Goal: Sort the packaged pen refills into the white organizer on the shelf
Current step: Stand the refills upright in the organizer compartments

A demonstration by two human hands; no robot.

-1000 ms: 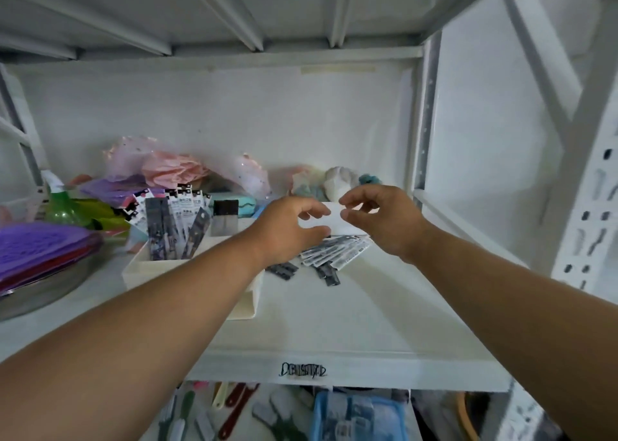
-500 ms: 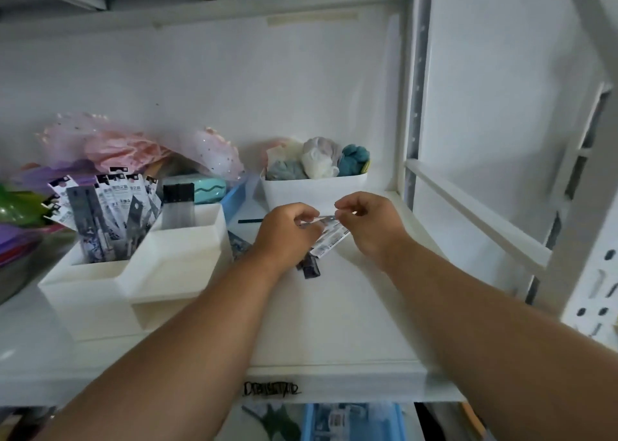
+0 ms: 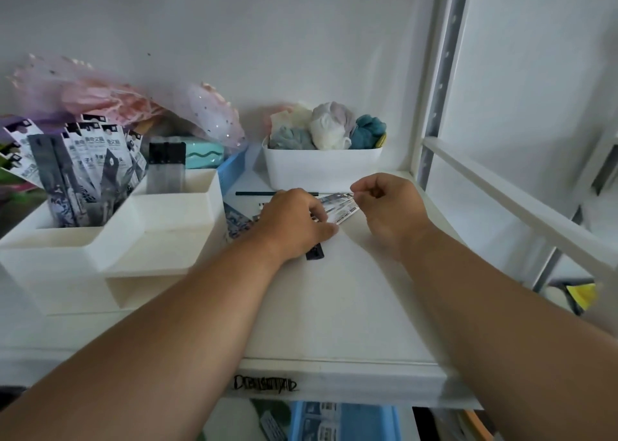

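Head view: both hands are at the loose pile of refill packs (image 3: 337,208) lying flat on the shelf (image 3: 351,307), just right of the white organizer (image 3: 110,240). A second ago the hands were above the pile; now they are down on it. The left hand (image 3: 294,223) covers the pile, its fingers curled over the packs, the thumb pressing at the edge. The right hand (image 3: 388,206) pinches the far end of the top packs with curled fingers. Other packs (image 3: 83,170) already stand upright in the organizer's back left part. I think the hands are gathering a bunch to lift into the organizer next. A white bin (image 3: 321,170) of cloth sits behind the pile.
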